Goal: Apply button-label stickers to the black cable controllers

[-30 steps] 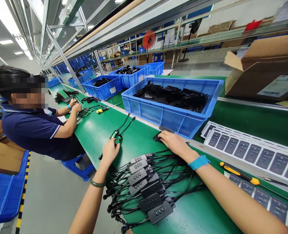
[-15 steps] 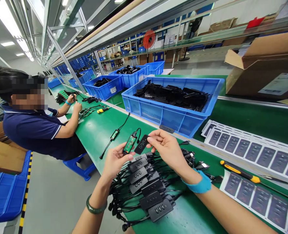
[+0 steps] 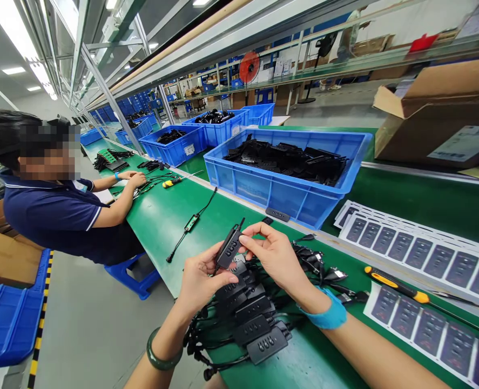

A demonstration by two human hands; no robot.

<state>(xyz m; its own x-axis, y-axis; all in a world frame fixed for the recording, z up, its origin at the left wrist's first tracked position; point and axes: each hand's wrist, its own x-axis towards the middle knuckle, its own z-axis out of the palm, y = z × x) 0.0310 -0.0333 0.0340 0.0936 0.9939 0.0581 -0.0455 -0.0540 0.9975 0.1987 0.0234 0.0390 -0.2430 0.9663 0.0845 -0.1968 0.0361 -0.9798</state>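
My left hand and my right hand are both closed on one small black controller casing with a cable, held above the green belt. The left hand grips it from below, the right pinches its upper end. Right under my hands lies a pile of finished black controllers with tangled cables. One green circuit board with leads lies alone on the belt further off. A loose black cover rests beside the big blue bin, which is full of black covers.
A co-worker in a navy shirt sits to the left with hands on cables. A yellow-handled screwdriver and sticker sheets lie to my right. More blue bins stand further along. A cardboard box stands at the right.
My hands lifted a green board and a black cover off the belt, brought them together, and now hold them as one closed black casing. The co-worker's hands lowered to the belt.
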